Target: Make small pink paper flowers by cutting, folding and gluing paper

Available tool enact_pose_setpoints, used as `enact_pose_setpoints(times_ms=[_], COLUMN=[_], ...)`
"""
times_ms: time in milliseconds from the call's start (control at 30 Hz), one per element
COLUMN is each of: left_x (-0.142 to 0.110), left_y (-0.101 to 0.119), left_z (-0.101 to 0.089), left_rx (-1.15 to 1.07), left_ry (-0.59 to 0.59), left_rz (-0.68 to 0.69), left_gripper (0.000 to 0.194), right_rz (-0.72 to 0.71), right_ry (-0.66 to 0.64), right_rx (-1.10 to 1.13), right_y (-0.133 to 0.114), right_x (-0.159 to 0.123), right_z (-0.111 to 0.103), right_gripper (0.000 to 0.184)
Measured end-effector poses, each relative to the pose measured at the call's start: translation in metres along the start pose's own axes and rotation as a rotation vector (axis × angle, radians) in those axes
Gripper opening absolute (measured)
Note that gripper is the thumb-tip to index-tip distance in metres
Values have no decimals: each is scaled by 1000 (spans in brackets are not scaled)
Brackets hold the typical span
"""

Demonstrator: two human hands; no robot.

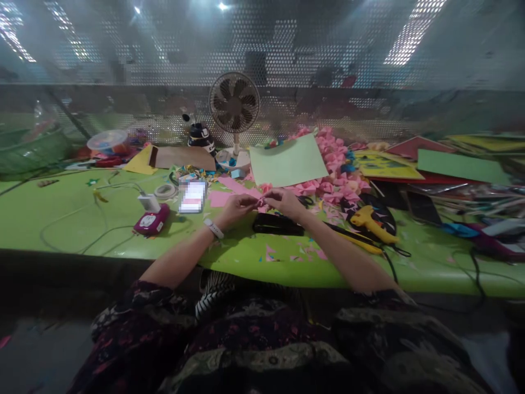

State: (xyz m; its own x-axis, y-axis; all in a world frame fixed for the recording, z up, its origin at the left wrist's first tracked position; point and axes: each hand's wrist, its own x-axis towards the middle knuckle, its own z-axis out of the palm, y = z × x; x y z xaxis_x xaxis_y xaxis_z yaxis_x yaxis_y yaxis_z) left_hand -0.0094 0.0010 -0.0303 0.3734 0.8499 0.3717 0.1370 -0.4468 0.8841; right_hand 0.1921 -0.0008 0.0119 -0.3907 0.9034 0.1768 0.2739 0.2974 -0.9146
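Observation:
Both my hands meet over the middle of the green table. My left hand [240, 209] is closed, its fingertips pinching one side of a small piece of pink paper [261, 202]. From the other side my right hand [286, 202] pinches the same piece. Its exact folded shape is too small to make out. Just beneath my hands lies a long black object [276, 225]. Flat pink paper sheets [221, 197] lie beside my left hand, and past my right hand spreads a large heap of folded pink paper pieces [334, 164].
A pale green sheet [287, 161] leans on the pink heap. Behind stands a fan [234, 104]. Left are a phone [192, 197], a tape roll [164, 191] and a purple box with a charger [151, 220]. A yellow glue gun [373, 223] with a cord lies right.

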Motion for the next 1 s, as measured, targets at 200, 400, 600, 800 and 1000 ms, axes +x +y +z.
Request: enact_pose_setpoints(times_ms=[200, 400, 600, 800, 1000], left_x=[-1, -1, 0, -1, -1], left_y=[0, -1, -4, -4, -4], left_z=[2, 0, 0, 0, 1], left_rx=[-29, -38, 19, 18, 33], left_ry=[-9, 6, 3, -5, -3], left_rz=[-13, -7, 15, 12, 1], left_gripper=[34, 35, 37, 34, 36], right_rz=[-16, 33, 46, 27, 49], right_ry=[16, 28, 17, 3, 3], right_rx=[18, 76, 100, 113, 117], right_y=[5, 5, 4, 2, 4], right_x=[0, 0, -1, -3, -2], right_z=[0, 2, 2, 3, 4], right_gripper=[9, 20, 5, 6, 5])
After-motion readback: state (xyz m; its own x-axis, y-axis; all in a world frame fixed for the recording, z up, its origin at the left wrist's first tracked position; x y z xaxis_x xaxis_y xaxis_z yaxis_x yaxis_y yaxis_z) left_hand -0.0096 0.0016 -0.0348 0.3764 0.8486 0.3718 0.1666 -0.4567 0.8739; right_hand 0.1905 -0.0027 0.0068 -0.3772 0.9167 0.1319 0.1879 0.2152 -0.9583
